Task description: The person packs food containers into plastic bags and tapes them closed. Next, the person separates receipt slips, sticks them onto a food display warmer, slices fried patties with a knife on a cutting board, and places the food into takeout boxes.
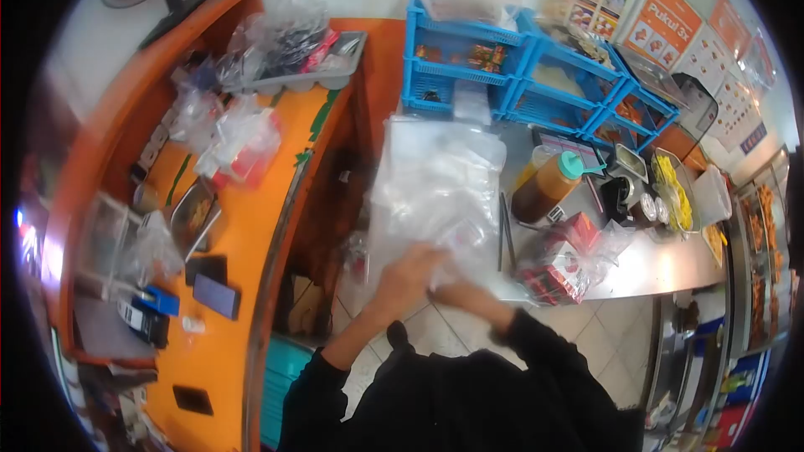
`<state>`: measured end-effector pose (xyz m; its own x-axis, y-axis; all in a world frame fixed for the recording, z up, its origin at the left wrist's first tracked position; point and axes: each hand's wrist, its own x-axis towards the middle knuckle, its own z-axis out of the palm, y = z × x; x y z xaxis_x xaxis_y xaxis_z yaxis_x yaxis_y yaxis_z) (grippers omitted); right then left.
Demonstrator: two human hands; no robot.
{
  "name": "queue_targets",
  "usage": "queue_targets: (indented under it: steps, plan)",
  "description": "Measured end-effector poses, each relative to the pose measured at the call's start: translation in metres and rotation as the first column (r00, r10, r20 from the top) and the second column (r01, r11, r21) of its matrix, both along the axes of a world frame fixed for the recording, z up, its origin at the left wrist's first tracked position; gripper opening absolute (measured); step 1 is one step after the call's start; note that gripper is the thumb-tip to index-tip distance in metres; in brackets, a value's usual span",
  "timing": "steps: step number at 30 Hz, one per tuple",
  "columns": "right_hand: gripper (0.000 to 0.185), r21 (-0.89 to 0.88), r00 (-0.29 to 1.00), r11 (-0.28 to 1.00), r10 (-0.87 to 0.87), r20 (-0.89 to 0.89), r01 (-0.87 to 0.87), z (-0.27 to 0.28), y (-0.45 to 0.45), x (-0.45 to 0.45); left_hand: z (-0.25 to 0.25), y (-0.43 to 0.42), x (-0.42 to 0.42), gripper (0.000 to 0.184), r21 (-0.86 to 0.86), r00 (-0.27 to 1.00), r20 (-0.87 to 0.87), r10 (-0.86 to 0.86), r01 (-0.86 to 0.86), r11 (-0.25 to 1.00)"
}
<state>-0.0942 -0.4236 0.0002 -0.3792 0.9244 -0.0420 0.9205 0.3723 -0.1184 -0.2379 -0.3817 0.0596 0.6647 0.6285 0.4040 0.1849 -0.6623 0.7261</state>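
Clear plastic bags point(444, 159) lie in a stack on the metal table point(624, 272). At the stack's near edge is my left hand point(410, 278), its fingers blurred against the plastic. My right hand point(469, 297) is close beside it, also smeared by motion, near the same edge. What either hand holds cannot be made out. To the right of the stack lie dark chopsticks point(506, 230), and past them a red patterned box in a plastic bag point(569, 259). A brown sauce bottle with a teal cap point(548, 188) leans behind that box.
Blue stacked baskets point(469, 59) stand at the back of the table. An orange counter point(226, 301) on the left bears phones, bags and a grey tray point(335, 71). At the right are a container of yellow packets point(670, 192) and a food display rack point(762, 243).
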Motion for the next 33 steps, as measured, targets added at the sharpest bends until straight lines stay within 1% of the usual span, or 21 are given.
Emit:
queue_targets:
  steps: [1,2,3,4,5,6,8,9,11,16,18,19,20,21,24,26,27,29,30,32,33]
  plan:
    - [0.034,-0.35,0.981,0.937,-0.059,-0.185,-0.009,0.008,-0.005,-0.015,-0.003,0.02,-0.005,0.034,0.032,0.987,0.111,0.117,-0.122,0.992]
    - [0.023,-0.08,0.897,0.977,0.149,-0.417,-0.2,0.043,-0.021,-0.011,-0.004,0.042,-0.016,0.032,0.044,0.948,0.221,0.23,-0.245,0.968]
    - [0.014,0.229,0.733,0.921,0.39,-0.558,-0.316,0.069,-0.038,0.003,-0.001,0.054,-0.026,0.027,-0.152,0.878,0.28,0.388,-0.358,0.921]
    - [0.015,-0.058,0.685,0.998,-0.033,-0.728,-0.013,0.067,-0.038,0.027,0.004,0.06,-0.028,0.026,-0.333,0.821,0.335,0.461,-0.355,0.874]
    - [0.017,-0.382,0.493,0.894,-0.448,-0.746,0.235,0.062,-0.03,0.054,0.01,0.065,-0.032,0.026,-0.333,0.831,0.326,0.45,-0.344,0.878]
    - [0.028,-0.292,0.538,0.73,-0.664,-0.52,0.618,0.043,-0.016,0.081,0.016,0.071,-0.037,0.025,-0.093,0.927,0.144,0.347,-0.337,0.937]
    - [0.042,0.399,0.551,0.448,-0.812,-0.193,0.8,-0.017,0.006,0.113,0.036,0.078,-0.039,0.025,0.326,0.94,-0.255,0.227,-0.137,0.935]
    - [0.042,0.397,0.538,0.434,-0.819,-0.2,0.809,-0.046,0.012,0.12,0.037,0.084,-0.036,0.025,0.331,0.942,-0.259,0.214,-0.121,0.936]
    - [0.051,0.113,0.443,0.445,-0.896,0.042,0.888,-0.065,0.019,0.115,0.04,0.096,-0.031,0.024,-0.017,0.952,-0.272,-0.138,0.139,0.99]
    - [0.036,0.079,0.522,0.516,-0.848,-0.09,0.853,-0.077,-0.006,0.112,0.064,0.109,-0.007,0.019,-0.494,0.957,0.097,-0.273,0.285,0.821]
    - [0.024,0.128,0.43,0.459,-0.648,-0.629,0.879,-0.071,-0.02,0.128,0.069,0.11,-0.001,0.017,-0.641,0.939,0.207,-0.275,0.342,0.687]
    - [0.019,-0.117,0.113,0.462,-0.44,-0.891,0.879,-0.007,-0.027,0.106,0.07,0.109,0.001,0.016,-0.665,0.937,0.254,-0.241,0.35,0.66]
    - [0.014,-0.334,-0.274,0.526,-0.192,-0.943,0.782,0.053,-0.027,0.075,0.071,0.107,0.003,0.016,-0.688,0.932,0.297,-0.206,0.358,0.631]
    - [0.014,-0.341,-0.286,0.523,-0.186,-0.94,0.781,0.054,-0.014,0.051,0.074,0.101,0.006,0.016,-0.689,0.935,0.285,-0.212,0.353,0.632]
    - [0.01,0.143,0.02,0.688,0.183,-0.983,0.712,0.063,0.03,-0.021,0.088,0.075,0.011,0.019,-0.779,0.961,0.275,-0.037,0.246,0.577]
    - [0.01,0.469,0.187,0.671,0.451,-0.873,0.574,0.068,0.046,-0.044,0.098,0.059,0.001,0.027,-0.638,0.952,0.284,0.114,0.099,0.763]
    - [0.01,0.476,0.18,0.665,0.465,-0.867,0.575,0.059,0.054,-0.037,0.109,0.052,-0.007,0.027,-0.627,0.954,0.279,0.111,0.093,0.774]
    - [0.011,0.65,0.889,0.688,0.014,-0.458,0.324,0.027,0.073,-0.009,0.135,0.04,-0.026,0.024,-0.605,0.829,0.559,0.004,0.406,0.685]
    - [0.011,0.653,0.887,0.682,0.015,-0.461,0.328,0.02,0.063,-0.001,0.144,0.035,-0.029,0.024,-0.602,0.831,0.556,-0.002,0.405,0.688]
    - [0.018,0.356,0.977,0.911,-0.211,-0.028,0.207,0.016,0.03,0.019,0.157,0.023,-0.026,0.029,-0.382,0.908,0.406,-0.105,0.272,0.883]
    - [0.019,0.345,0.982,0.922,-0.187,0.006,0.174,0.022,0.007,0.032,0.16,0.015,-0.027,0.029,-0.384,0.903,0.41,-0.128,0.298,0.874]
